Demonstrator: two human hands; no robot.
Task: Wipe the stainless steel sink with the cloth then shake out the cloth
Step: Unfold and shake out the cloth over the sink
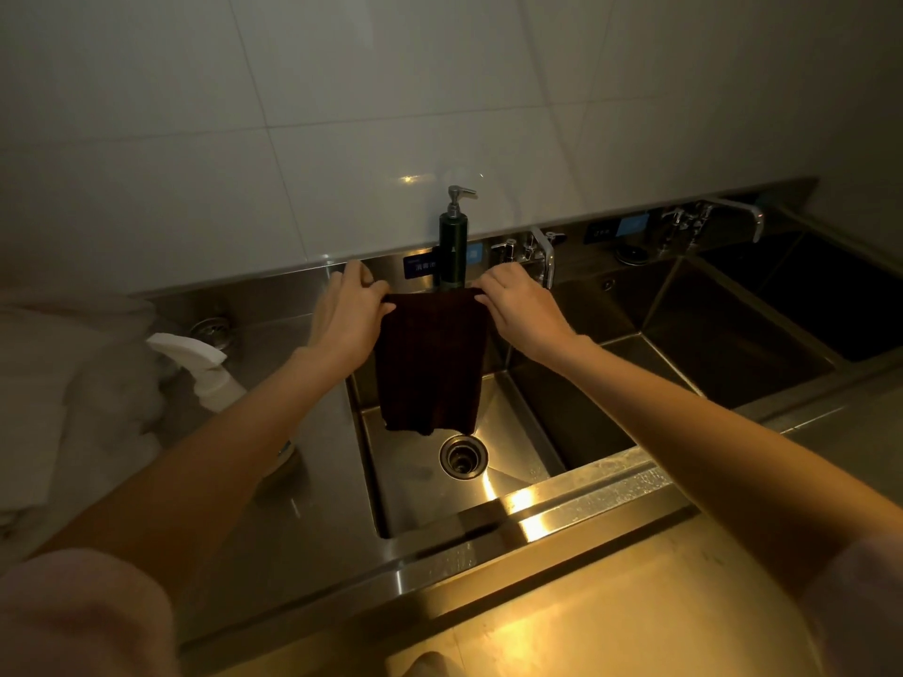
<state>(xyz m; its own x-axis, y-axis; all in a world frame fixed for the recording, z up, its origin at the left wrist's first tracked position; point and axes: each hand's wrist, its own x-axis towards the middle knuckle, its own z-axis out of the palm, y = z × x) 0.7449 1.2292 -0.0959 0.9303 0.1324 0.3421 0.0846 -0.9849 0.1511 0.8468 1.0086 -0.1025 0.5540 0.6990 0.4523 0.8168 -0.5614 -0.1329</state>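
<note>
A dark brown cloth [430,364] hangs flat and vertical over the stainless steel sink [518,505], its lower edge just above the round drain [463,456]. My left hand [349,317] pinches the cloth's top left corner. At the top right corner my right hand [520,310] grips it the same way. Both arms reach forward over the sink's front rim.
A dark soap pump bottle [453,246] stands behind the cloth by a faucet [537,251]. A white spray bottle [203,366] and folded white towels [53,408] sit on the left counter. Further basins [723,334] and another faucet [713,217] lie to the right.
</note>
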